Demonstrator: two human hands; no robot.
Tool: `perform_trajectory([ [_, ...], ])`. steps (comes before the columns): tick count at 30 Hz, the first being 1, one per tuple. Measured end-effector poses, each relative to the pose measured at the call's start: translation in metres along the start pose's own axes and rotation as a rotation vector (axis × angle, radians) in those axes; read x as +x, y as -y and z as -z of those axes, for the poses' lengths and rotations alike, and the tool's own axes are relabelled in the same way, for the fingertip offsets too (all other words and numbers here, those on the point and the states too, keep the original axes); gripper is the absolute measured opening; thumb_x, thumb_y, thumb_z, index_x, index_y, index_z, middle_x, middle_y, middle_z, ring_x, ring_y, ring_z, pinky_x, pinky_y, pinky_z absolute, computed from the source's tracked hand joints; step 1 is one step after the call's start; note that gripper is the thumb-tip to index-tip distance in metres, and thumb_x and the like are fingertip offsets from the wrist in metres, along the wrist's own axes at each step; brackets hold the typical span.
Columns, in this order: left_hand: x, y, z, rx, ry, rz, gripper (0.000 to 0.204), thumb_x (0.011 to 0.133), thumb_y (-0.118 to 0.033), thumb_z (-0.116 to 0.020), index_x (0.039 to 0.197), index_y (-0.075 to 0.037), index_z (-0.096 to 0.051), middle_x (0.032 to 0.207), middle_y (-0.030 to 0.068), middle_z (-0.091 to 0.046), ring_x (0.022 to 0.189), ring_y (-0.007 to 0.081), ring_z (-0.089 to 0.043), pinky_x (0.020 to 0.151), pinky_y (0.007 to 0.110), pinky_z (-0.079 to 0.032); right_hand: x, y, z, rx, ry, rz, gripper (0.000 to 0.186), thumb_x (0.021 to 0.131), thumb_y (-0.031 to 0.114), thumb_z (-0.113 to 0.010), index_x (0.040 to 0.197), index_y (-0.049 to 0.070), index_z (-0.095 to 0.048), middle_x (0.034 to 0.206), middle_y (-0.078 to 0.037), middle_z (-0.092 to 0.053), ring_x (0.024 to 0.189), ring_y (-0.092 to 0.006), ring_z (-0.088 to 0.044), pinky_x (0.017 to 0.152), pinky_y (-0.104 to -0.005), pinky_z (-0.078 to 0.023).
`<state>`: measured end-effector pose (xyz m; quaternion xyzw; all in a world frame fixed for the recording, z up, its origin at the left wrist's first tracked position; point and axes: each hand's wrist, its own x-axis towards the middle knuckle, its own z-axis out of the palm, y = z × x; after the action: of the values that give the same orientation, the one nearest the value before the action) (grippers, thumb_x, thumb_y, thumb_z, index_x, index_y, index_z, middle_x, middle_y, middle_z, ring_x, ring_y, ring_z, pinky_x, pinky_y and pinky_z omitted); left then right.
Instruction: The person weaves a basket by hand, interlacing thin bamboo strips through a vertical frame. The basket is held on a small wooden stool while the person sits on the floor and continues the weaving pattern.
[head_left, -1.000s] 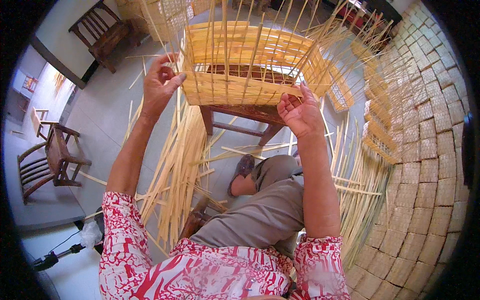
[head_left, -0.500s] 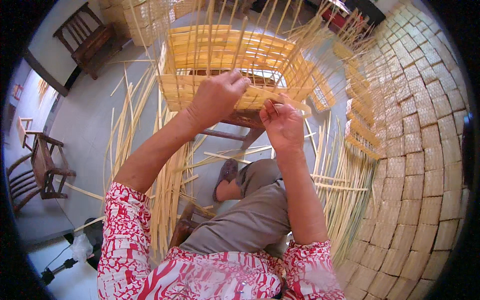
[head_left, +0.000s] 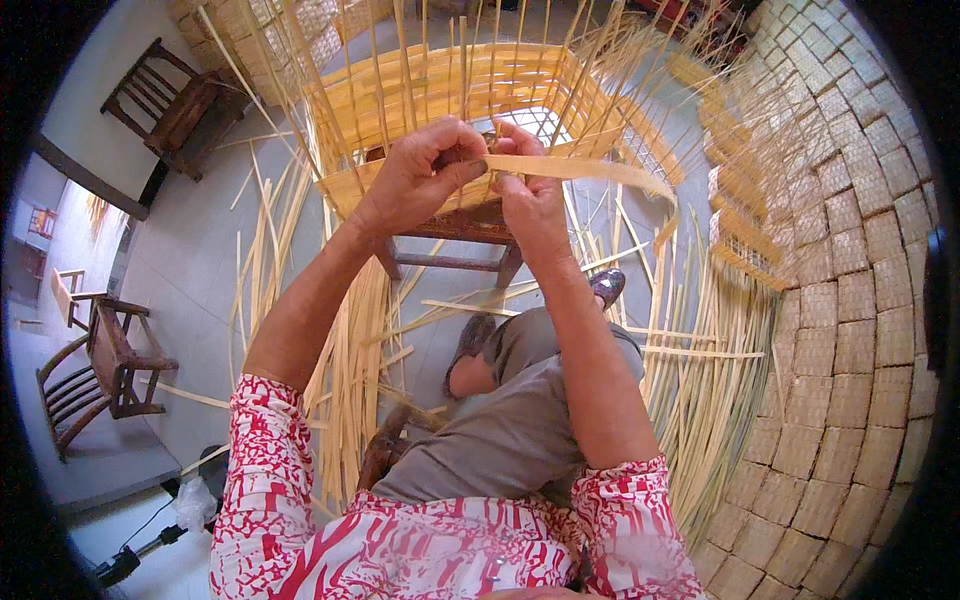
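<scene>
A half-woven bamboo basket (head_left: 390,80) with tall upright stakes rests on a wooden stool (head_left: 446,258) in front of me. My left hand (head_left: 415,175) is closed on a flat pale bamboo strip (head_left: 600,167) at the basket's near side, thumb against it. My right hand (head_left: 530,205) is just right of the left, its fingers curled round the strip at an upright stake, partly hidden by the strip. The strip's loose end curves out to the right and down past the basket's corner.
Long loose strips (head_left: 340,380) lie on the floor (head_left: 200,250) on both sides of my legs. Wooden chairs (head_left: 120,350) stand at left, another (head_left: 175,100) at the upper left. More spiky unfinished baskets (head_left: 740,240) line the right, beside a tall stack of woven pieces (head_left: 840,320).
My left hand has moved from the basket's left corner to its middle, and my right hand has shifted leftward, meeting it. The strip's free end now arcs out to the right.
</scene>
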<state>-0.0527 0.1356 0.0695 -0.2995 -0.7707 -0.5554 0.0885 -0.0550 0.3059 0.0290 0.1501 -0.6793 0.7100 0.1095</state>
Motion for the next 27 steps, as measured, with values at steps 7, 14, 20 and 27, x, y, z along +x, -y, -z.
perform_trajectory([
  [7,0.001,-0.004,-0.007,-0.137,-0.198,0.098,0.009,0.091,-0.002,-0.069,0.096,-0.004,-0.063,0.083,-0.0037,-0.059,0.072,0.0039,-0.052,0.063,0.021,-0.044,0.001,0.017,-0.007,-0.224,-0.145,0.113,0.013,0.093,0.011,-0.064,0.1,0.001,-0.065,0.083,-0.011,-0.063,0.075,-0.0227,-0.063,0.07,-0.0366,-0.051],
  [14,0.012,-0.012,-0.025,0.341,-0.422,-0.074,0.008,0.083,-0.002,-0.068,0.091,-0.003,-0.065,0.082,0.0154,-0.064,0.076,0.0325,-0.064,0.065,0.039,-0.051,-0.011,0.028,-0.013,-0.27,-0.272,0.09,0.011,0.089,0.01,-0.069,0.094,0.0,-0.069,0.086,-0.014,-0.067,0.073,-0.0245,-0.065,0.066,-0.0354,-0.05],
  [20,0.011,-0.012,-0.035,0.615,-0.389,-0.132,0.006,0.086,-0.005,-0.066,0.092,-0.006,-0.068,0.087,0.0138,-0.065,0.08,0.0358,-0.065,0.066,0.043,-0.051,-0.012,0.023,-0.012,-0.256,-0.296,0.093,0.008,0.088,0.007,-0.071,0.091,0.0,-0.069,0.079,-0.011,-0.069,0.069,-0.0181,-0.065,0.064,-0.0316,-0.051],
  [27,0.013,0.0,-0.03,0.908,-0.152,-0.078,0.014,0.084,-0.003,-0.062,0.099,-0.005,-0.061,0.09,0.0153,-0.067,0.082,0.0377,-0.066,0.068,0.046,-0.053,-0.018,0.02,-0.014,-0.078,-0.224,0.06,0.013,0.089,0.006,-0.07,0.099,0.0,-0.066,0.083,-0.007,-0.069,0.072,-0.0126,-0.064,0.065,-0.0282,-0.052],
])
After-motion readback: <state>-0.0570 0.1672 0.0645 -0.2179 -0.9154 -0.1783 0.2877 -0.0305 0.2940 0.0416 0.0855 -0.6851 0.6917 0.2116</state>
